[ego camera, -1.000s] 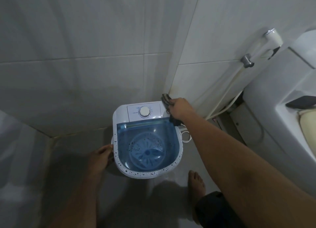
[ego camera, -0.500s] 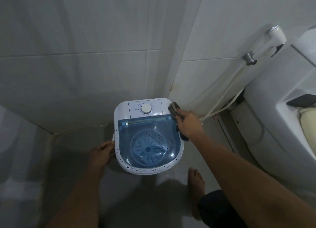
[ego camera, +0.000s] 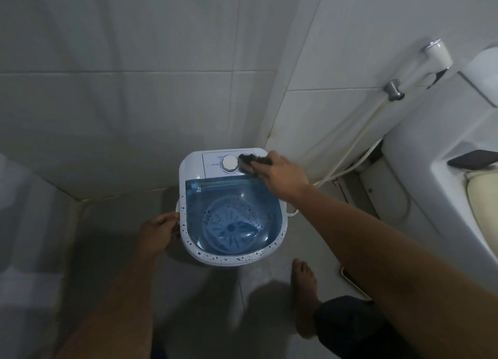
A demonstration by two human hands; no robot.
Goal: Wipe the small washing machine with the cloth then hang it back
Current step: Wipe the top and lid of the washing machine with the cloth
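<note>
A small white washing machine [ego camera: 192,167] with a translucent blue lid [ego camera: 231,218] stands on the floor in the tiled corner. Its white control panel carries a round dial [ego camera: 229,163]. My right hand [ego camera: 283,177] presses a dark cloth [ego camera: 249,161] onto the panel just right of the dial; the cloth looks blurred. My left hand [ego camera: 157,233] grips the machine's left rim.
A white toilet [ego camera: 431,170] stands at the right, with a dark phone [ego camera: 474,159] on its cistern ledge. A bidet sprayer [ego camera: 438,53] and hose [ego camera: 358,148] hang on the right wall. My bare foot [ego camera: 304,291] rests on the grey floor by the machine.
My right hand has carried the cloth from the machine's back right edge leftward onto the control panel beside the dial. My left hand still holds the left rim.
</note>
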